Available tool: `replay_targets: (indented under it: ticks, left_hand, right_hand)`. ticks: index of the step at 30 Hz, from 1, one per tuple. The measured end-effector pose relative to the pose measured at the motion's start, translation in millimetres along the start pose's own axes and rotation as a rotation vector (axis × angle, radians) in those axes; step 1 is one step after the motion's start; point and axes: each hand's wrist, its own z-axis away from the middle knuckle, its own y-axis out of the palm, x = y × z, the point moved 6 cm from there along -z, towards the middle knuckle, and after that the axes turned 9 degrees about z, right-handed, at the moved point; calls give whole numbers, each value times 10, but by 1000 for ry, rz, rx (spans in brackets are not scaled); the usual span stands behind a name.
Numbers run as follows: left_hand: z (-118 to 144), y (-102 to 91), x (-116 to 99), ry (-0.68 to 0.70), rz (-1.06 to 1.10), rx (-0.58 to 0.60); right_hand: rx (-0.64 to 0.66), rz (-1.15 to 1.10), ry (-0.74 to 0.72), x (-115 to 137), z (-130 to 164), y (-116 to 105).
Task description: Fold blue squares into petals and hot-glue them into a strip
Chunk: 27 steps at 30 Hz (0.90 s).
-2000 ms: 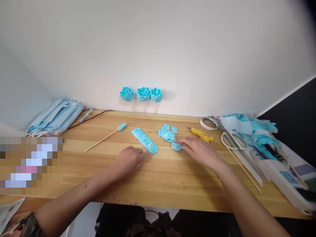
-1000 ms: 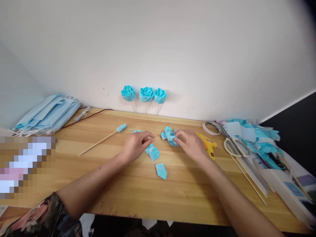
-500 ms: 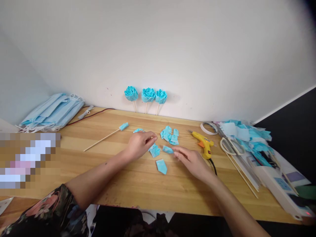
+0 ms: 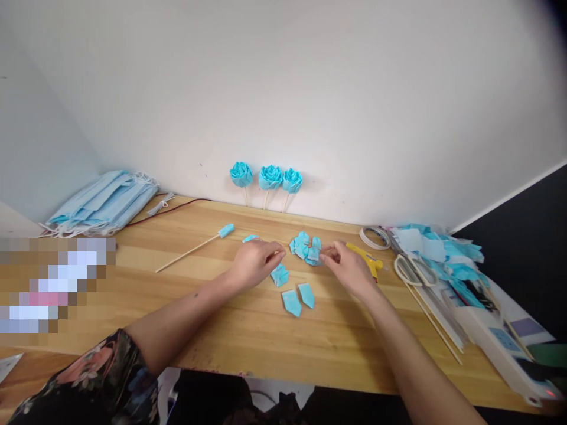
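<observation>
Blue folded pieces (image 4: 305, 247) are sitting in a loose cluster near the middle of the wooden table (image 4: 248, 330), and the right hand (image 4: 349, 268) is reaching into the cluster's right edge, thumb and forefinger pinching narrowly on one small piece there. Whether that piece is lifting clear of the pile, I cannot tell. The left hand (image 4: 254, 264) is resting just left of the cluster, fingers curling loosely over the table; a thin stick seems to be running under its fingertips, but it is too fine to be sure, so I cannot tell if anything is being gripped. Just below that hand's fingertips a small bunch of blue pieces (image 4: 280, 275) is lying, and nearer the table's front edge two single pieces (image 4: 299, 298) are lying side by side, almost touching. Off to the left, a skewer with a blue tip (image 4: 195, 248) is lying slantwise, well apart from both hands. Behind the right hand a yellow glue gun (image 4: 367, 257) is peeking out. Three blue roses on sticks (image 4: 266, 177) are leaning against the wall. A stack of face masks (image 4: 101, 203) is sitting at the far left, and scissors (image 4: 411, 268) are lying beside blue scraps (image 4: 447, 251) on the right.
</observation>
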Motion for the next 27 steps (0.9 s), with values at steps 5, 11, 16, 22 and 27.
replay_targets:
  ticks: [5, 11, 16, 22, 27]
  left_hand:
    - [-1, 13, -30, 15, -10, 14]
    - [0, 35, -28, 38, -16, 21]
    - [4, 39, -5, 40, -12, 12]
    - [-2, 64, 18, 22, 8, 25]
    - [15, 112, -62, 90, 121, 22]
  right_hand:
    - [46, 137, 31, 26, -170, 26]
    - [-7, -169, -14, 73, -242, 175]
    - [26, -812, 45, -2, -154, 178]
    - [202, -1110, 58, 161, -24, 147]
    - [342, -1172, 26, 394, 75, 198]
